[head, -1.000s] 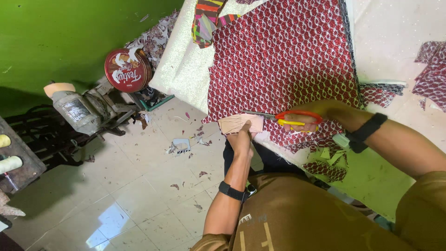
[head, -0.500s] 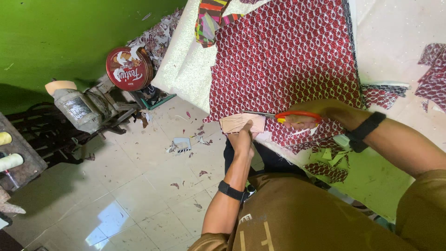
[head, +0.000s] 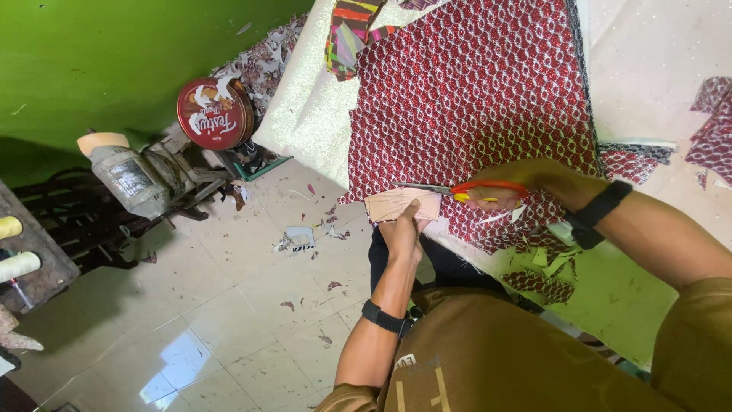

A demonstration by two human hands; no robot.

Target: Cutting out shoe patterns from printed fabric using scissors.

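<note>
Right hand: the right hand (head: 526, 183) has its fingers closed through the orange handles of the scissors (head: 465, 189), blades pointing left toward the paper piece.
Left hand: the left hand (head: 400, 233) pinches the lower edge of a tan paper piece (head: 402, 204), thumb on top, holding it out over the table edge.
Paper piece: it sits just beside the edge of the red patterned cloth (head: 473, 99), touching the scissor tips, between both hands.
Table: the cloth lies spread on a pale table (head: 305, 122), with small cuttings near its green edge.
Floor: scraps lie scattered on the tiled floor (head: 229, 305); a round red tin (head: 215, 114) leans by the green wall.
Risk to fingers: the left thumb lies close to the blades; a quick snip could nick it.
Risk to cloth: the blades pass right above the cloth edge, so a low angle could catch the fabric.
Risk to the cut: the paper hangs held on one side only, so it may bend and let the cut wander.
</note>
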